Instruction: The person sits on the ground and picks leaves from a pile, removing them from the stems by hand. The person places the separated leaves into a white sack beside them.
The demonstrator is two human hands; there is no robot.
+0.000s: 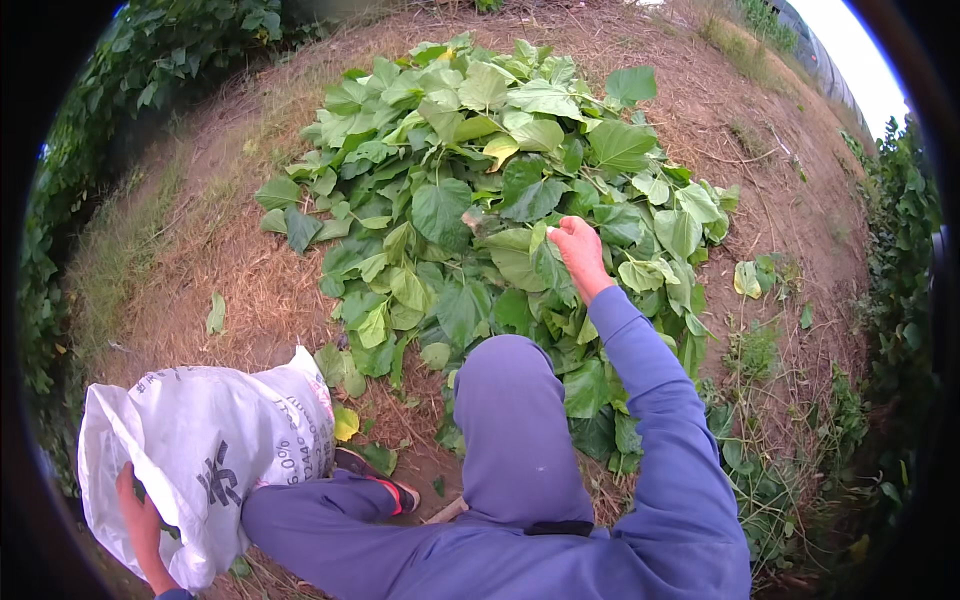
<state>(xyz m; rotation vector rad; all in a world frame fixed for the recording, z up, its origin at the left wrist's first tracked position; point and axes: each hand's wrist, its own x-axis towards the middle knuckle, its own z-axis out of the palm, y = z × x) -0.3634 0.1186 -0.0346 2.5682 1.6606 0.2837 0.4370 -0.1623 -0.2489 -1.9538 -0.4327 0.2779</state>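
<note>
A large heap of broad green leaves [442,214] lies on the ground before me. My right hand [579,251] is over the heap's right middle, its fingers closed on a leaf; a small pale bit shows at the fingertips. At the lower left, a white woven sack [217,442] with dark printing lies against my bent leg, its mouth towards the left. My left hand [141,517] reaches into the sack's mouth, beside its rim. Some green shows by those fingers, but whether they hold it is unclear.
Bare soil with dry straw [247,277] surrounds the heap. Leafy plants [900,247] line the right side and dense foliage [172,52] the upper left. Loose leaves [216,313] lie about. My raised knee [517,420] stands at the heap's near edge.
</note>
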